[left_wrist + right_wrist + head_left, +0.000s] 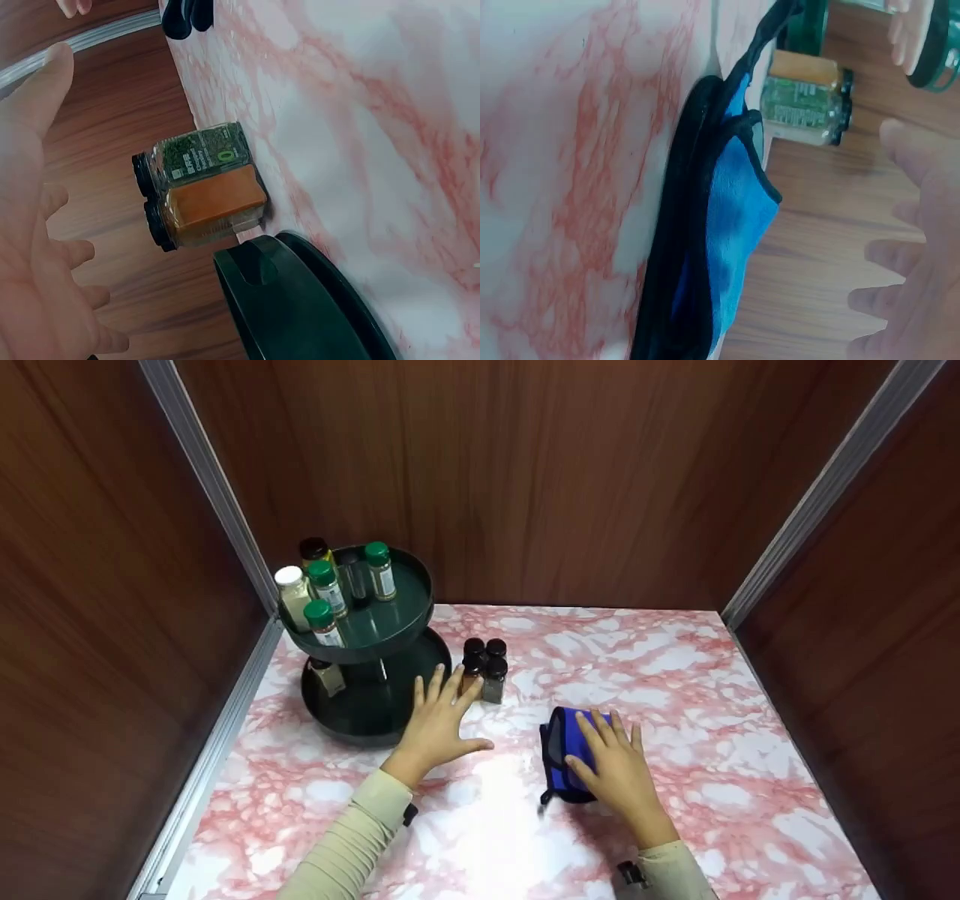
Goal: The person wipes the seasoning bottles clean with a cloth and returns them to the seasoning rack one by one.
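Head camera: I see the blue pouch [571,741] below the right hand [619,771], black-capped jars [494,684] just beyond the left hand [439,727], both hands' fingers straight and spread

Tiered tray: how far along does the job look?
Apparently done: the upper tier holds bottles, the lower tier a jar. In hand: nothing held; the left hand spreads near four black-capped jars, the right hand over the blue pouch. Probably left: those four, standing on the table.
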`<state>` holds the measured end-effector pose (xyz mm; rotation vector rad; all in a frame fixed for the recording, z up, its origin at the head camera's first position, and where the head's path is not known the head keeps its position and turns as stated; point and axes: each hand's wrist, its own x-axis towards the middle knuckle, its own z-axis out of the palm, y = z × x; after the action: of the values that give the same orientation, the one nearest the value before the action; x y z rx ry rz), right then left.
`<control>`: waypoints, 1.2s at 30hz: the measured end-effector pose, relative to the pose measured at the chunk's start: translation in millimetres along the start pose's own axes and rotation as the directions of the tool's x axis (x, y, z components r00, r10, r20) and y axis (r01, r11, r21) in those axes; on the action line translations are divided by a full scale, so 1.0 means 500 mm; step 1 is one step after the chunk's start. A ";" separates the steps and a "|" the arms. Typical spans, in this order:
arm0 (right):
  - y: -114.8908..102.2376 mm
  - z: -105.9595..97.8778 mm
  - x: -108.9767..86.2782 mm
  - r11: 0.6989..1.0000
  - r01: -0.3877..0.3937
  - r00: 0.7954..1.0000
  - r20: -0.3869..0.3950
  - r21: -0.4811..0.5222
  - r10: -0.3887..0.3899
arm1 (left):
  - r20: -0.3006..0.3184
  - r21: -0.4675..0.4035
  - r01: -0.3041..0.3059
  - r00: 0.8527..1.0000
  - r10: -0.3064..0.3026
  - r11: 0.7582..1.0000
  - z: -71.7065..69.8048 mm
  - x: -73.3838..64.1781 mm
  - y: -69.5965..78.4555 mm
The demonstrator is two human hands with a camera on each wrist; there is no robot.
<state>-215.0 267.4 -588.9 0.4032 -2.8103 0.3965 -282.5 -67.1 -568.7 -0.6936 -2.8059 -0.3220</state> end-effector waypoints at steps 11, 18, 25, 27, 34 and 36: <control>0.023 0.005 0.005 0.991 -0.111 0.993 -0.025 0.071 0.113 | -0.020 -0.121 0.060 0.998 -0.063 0.991 0.006 0.049 -0.028; 0.033 0.003 0.001 0.981 -0.160 0.982 -0.080 0.108 0.169 | -0.008 -0.250 0.093 0.995 -0.098 0.964 0.002 0.078 -0.025; 0.038 0.005 0.000 0.949 -0.225 0.969 -0.050 0.222 0.242 | 0.010 -0.371 0.160 0.986 -0.169 0.915 0.014 0.103 -0.032; 0.042 0.007 0.001 0.939 -0.249 0.964 -0.029 0.238 0.263 | 0.003 -0.380 0.167 0.984 -0.180 0.910 0.022 0.110 -0.037; 0.054 0.013 0.004 0.903 -0.357 0.930 -0.003 0.241 0.368 | 0.019 -0.383 0.223 0.972 -0.234 0.896 0.042 0.135 -0.052; 0.057 0.015 0.005 0.891 -0.385 0.917 -0.006 0.240 0.398 | 0.028 -0.385 0.238 0.969 -0.247 0.891 0.045 0.141 -0.053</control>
<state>-227.5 290.8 -601.5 -0.1395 -2.7887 0.8170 -359.7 -54.0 -575.0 -0.4003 -2.8347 -0.9445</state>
